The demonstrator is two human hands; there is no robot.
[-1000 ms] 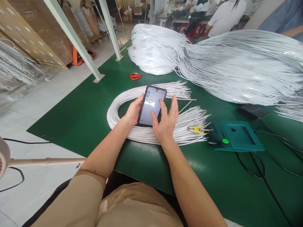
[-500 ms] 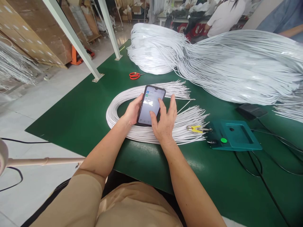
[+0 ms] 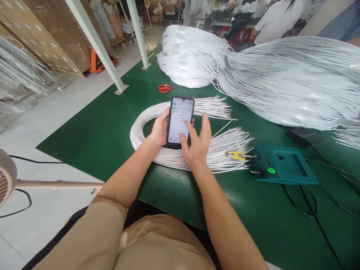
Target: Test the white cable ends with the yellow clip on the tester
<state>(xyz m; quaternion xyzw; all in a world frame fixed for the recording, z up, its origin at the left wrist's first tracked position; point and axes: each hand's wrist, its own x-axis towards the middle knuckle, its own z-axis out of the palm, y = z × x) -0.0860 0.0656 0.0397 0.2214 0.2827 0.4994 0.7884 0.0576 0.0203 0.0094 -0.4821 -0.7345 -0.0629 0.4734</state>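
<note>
A black-framed smartphone (image 3: 180, 125) with a lit screen is held in my left hand (image 3: 161, 129), whose fingers wrap behind it and show at its right edge. My right hand (image 3: 198, 144) hovers at the screen's lower right with fingers spread; the index fingertip is at the screen, though I cannot tell if it touches. Under the phone and hands lies a U-shaped bundle of white cables (image 3: 137, 129), its cut ends fanned to the right. A yellow-handled clip-like tool (image 3: 237, 155) rests by the lower ends, next to a teal device (image 3: 285, 165) with a green button.
Red-handled scissors (image 3: 165, 88) lie beyond the bundle on the green table (image 3: 92, 131). Large white cable coils (image 3: 281, 78) fill the far right. Two white posts (image 3: 97, 48) stand at the left edge. Black cords (image 3: 315, 213) trail at right. A fan (image 3: 6, 176) stands left; a person (image 3: 278, 20) sits behind.
A small menu of text lines has appeared on the phone's screen. The phone has turned slightly more upright. The whole view has shifted a little; both hands keep nearly the same pose.
</note>
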